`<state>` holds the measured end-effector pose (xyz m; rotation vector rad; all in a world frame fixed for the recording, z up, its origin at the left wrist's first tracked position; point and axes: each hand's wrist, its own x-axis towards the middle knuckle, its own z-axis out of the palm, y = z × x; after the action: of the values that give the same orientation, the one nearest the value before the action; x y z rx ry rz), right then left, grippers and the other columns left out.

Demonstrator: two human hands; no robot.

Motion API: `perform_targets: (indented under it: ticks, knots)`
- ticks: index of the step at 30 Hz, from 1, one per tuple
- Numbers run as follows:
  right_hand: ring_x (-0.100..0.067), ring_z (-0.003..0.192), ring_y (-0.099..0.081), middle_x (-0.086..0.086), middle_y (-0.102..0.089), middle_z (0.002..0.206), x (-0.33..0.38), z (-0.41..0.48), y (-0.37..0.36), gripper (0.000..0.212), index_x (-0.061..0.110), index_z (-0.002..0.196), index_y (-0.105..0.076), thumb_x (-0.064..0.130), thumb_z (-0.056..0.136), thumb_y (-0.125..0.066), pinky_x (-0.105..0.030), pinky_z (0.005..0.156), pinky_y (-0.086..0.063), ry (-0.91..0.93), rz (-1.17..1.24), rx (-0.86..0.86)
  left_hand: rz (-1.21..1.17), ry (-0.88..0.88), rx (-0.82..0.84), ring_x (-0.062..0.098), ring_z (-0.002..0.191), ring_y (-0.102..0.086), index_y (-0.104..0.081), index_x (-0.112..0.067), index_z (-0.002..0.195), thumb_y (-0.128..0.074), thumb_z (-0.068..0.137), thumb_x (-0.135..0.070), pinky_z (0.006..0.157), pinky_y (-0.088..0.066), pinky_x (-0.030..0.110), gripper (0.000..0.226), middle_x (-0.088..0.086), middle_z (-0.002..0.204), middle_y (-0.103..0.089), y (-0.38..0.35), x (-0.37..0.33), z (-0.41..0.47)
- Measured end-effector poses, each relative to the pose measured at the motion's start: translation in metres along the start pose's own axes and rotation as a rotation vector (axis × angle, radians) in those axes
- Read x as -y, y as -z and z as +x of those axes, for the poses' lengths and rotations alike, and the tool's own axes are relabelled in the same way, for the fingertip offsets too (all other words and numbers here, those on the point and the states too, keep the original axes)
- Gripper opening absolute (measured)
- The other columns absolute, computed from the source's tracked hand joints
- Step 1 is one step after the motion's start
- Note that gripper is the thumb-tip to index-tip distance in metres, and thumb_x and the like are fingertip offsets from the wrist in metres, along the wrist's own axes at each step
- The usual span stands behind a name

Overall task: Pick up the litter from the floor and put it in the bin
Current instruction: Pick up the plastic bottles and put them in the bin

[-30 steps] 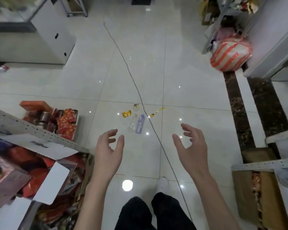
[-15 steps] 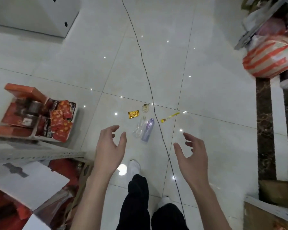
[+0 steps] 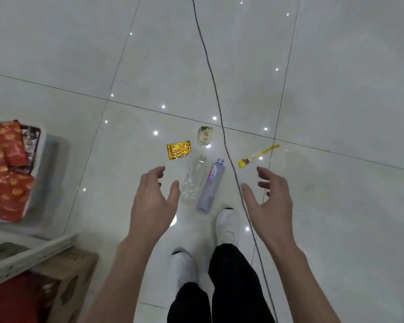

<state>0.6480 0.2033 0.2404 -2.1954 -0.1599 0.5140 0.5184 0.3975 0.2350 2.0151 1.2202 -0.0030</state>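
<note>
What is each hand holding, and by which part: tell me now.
Nothing. The left hand and right hand are both open and empty, either side of the clear bottle and purple bottle, which lie on the floor.

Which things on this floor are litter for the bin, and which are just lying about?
Litter: clear bottle, purple bottle, gold wrapper, pale packet, yellow sachet.
Just there: black cable, red snack packs, cardboard box.

On floor (image 3: 336, 89): left bottle (image 3: 193, 183) and right bottle (image 3: 211, 185) side by side (touching or nearly). Wrapper (image 3: 179, 149) beyond them, leftward; small packet (image 3: 205, 135) straight beyond. Cable (image 3: 216, 96) just right of right bottle; stick sachet (image 3: 258, 156) right of cable.
</note>
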Motion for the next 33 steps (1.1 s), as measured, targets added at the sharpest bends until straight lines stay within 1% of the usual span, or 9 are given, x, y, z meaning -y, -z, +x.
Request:
perform_targets:
  ticks: [5,8,11,15,20,23,27,30,33]
  knots:
    - [0.006,0.11,-0.052,0.022,-0.046,0.124,-0.094,0.066,-0.081,0.053,0.042,0.134,-0.047,0.049,0.085,-0.065,0.0,0.079,-0.038,0.008,-0.047,0.08,0.058,0.004,0.058,0.015,0.113,-0.056,-0.041,-0.026,0.141,-0.06,0.092,-0.043,0.09,-0.05,0.037,0.055,-0.004,0.136,-0.05,-0.116,0.07,0.08]
    - [0.001,0.11,-0.053,0.019,-0.043,0.127,-0.148,0.097,-0.126,0.059,0.039,0.136,-0.045,0.057,0.081,-0.059,-0.014,0.085,-0.044,0.008,-0.108,0.119,0.096,0.004,0.1,0.019,0.118,-0.056,-0.04,-0.025,0.141,-0.062,0.091,-0.044,0.093,-0.052,0.042,0.059,-0.001,0.139,-0.049,-0.179,0.109,0.119]
    - [-0.006,0.114,-0.052,0.015,-0.039,0.132,-0.193,0.123,-0.169,0.063,0.035,0.14,-0.039,0.056,0.085,-0.061,-0.032,0.093,-0.051,-0.007,-0.186,0.145,0.096,0.0,0.128,0.02,0.118,-0.056,-0.039,-0.024,0.142,-0.066,0.088,-0.043,0.094,-0.051,0.042,0.063,0.001,0.138,-0.048,-0.232,0.142,0.149]
    - [-0.015,0.118,-0.053,0.008,-0.037,0.133,-0.229,0.143,-0.209,0.067,0.032,0.142,-0.033,0.054,0.086,-0.063,-0.038,0.095,-0.052,-0.034,-0.257,0.127,0.129,-0.007,0.147,0.024,0.124,-0.05,-0.039,-0.022,0.144,-0.072,0.082,-0.043,0.099,-0.049,0.043,0.073,0.006,0.141,-0.045,-0.275,0.174,0.165]
    - [-0.015,0.119,-0.052,0.004,-0.038,0.137,-0.243,0.158,-0.235,0.086,0.029,0.147,-0.027,0.07,0.079,-0.06,-0.034,0.091,-0.05,-0.103,-0.343,0.077,0.15,-0.055,0.099,0.02,0.12,-0.048,-0.043,-0.023,0.142,-0.078,0.073,-0.055,0.096,-0.05,0.039,0.084,0.002,0.133,-0.048,-0.289,0.191,0.176]
    - [-0.015,0.119,-0.053,0.004,-0.044,0.137,-0.248,0.161,-0.243,0.086,0.03,0.148,-0.027,0.068,0.078,-0.062,-0.033,0.087,-0.048,-0.155,-0.292,0.096,0.09,-0.047,0.154,0.016,0.106,-0.052,-0.047,-0.022,0.14,-0.08,0.07,-0.055,0.088,-0.051,0.035,0.084,-0.005,0.115,-0.053,-0.293,0.192,0.182]
    - [-0.006,0.105,-0.048,0.006,-0.046,0.136,-0.243,0.161,-0.244,0.082,0.033,0.148,-0.028,0.056,0.08,-0.067,-0.024,0.079,-0.046,-0.169,-0.153,0.1,0.01,-0.02,0.153,0.013,0.09,-0.06,-0.051,-0.024,0.133,-0.083,0.067,-0.045,0.082,-0.051,0.029,0.077,-0.005,0.115,-0.045,-0.294,0.185,0.183]
    - [-0.011,0.113,-0.054,0.005,-0.046,0.135,-0.227,0.159,-0.23,0.083,0.031,0.149,-0.03,0.052,0.08,-0.07,-0.038,0.092,-0.053,-0.144,-0.133,0.076,-0.031,0.026,0.119,0.014,0.079,-0.063,-0.05,-0.024,0.127,-0.085,0.066,-0.038,0.076,-0.053,0.032,0.072,-0.003,0.116,-0.043,-0.28,0.175,0.178]
    - [-0.016,0.112,-0.058,0.006,-0.046,0.133,-0.194,0.152,-0.195,0.083,0.032,0.149,-0.03,0.053,0.079,-0.07,-0.045,0.092,-0.054,-0.159,-0.14,0.055,-0.131,0.079,0.083,0.006,0.076,-0.061,-0.049,-0.024,0.126,-0.086,0.068,-0.037,0.065,-0.046,0.02,0.07,-0.006,0.115,-0.05,-0.245,0.155,0.16]
